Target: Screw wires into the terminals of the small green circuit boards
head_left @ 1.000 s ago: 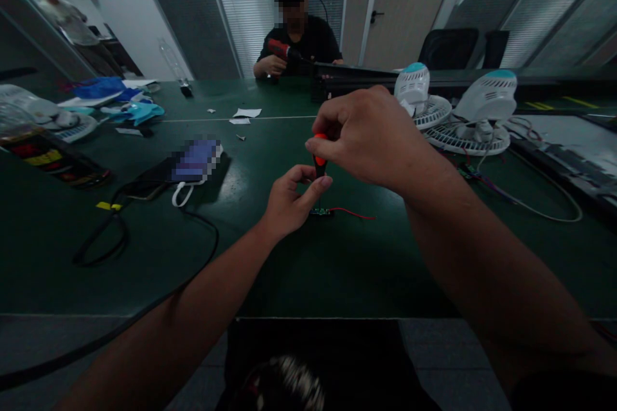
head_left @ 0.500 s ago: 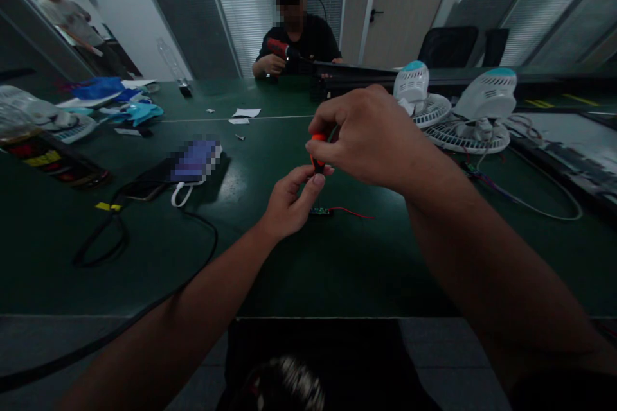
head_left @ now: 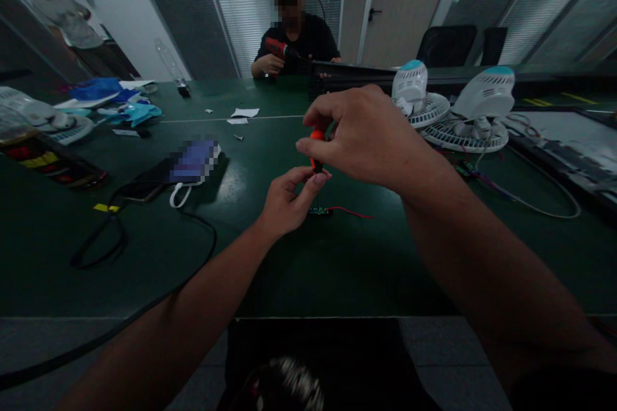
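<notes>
An orange-and-black screwdriver stands nearly upright, its thin shaft reaching down to a small green circuit board on the table. My left hand pinches the lower part of the handle between thumb and fingers. Above it, my right hand is around the top of the handle, with the thumb lying across it and the fingers curled behind. Exact finger contact there is partly hidden. A red wire runs from the board to the right. Where the screwdriver tip meets the board is too small to make out.
Left are a phone, a black cable and a dark-labelled bottle. White fans lie at right, near another wired board. Paper scraps lie farther back. Across the table a person holds a red power drill.
My right thumb has slid left across the screwdriver handle, and the fingers around its top have loosened a little. My left hand and the board stay almost in place.
</notes>
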Motion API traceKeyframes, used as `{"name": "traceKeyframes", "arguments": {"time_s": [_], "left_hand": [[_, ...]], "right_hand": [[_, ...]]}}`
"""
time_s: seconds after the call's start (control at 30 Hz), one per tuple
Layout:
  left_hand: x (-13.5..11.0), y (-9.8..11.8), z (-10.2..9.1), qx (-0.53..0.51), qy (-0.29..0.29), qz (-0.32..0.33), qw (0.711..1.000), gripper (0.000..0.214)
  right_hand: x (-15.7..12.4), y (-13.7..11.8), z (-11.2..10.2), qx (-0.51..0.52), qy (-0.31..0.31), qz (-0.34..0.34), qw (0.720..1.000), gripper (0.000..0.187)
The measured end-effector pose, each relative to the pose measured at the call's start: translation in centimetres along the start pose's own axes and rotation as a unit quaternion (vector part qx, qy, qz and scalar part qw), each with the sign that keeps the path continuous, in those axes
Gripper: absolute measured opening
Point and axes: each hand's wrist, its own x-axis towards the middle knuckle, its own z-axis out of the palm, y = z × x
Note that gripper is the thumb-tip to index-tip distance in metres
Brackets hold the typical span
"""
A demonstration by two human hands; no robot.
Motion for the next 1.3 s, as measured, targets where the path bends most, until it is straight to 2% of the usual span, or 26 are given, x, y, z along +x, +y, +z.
{"name": "traceKeyframes", "arguments": {"time_s": [0.5, 0.9, 1.1, 1.3], "left_hand": [[0.13, 0.33, 0.08, 0.020, 0.018, 0.001, 1.000, 0.020], [0.18, 0.60, 0.17, 0.019, 0.019, -0.012, 1.000, 0.018], [0.20, 0.35, 0.21, 0.003, 0.025, -0.007, 1.000, 0.014], [0.21, 0.25, 0.29, -0.005, 0.020, -0.006, 1.000, 0.018]], "right_hand": [[0.18, -0.06, 0.37, -0.013, 0.022, 0.040, 0.999, 0.024], [0.08, 0.06, -0.06, -0.016, -0.005, 0.015, 1.000, 0.018], [-0.09, -0.12, -0.24, -0.023, 0.001, 0.007, 1.000, 0.018], [-0.04, 0.00, -0.12, -0.014, -0.011, 0.005, 1.000, 0.018]]}}
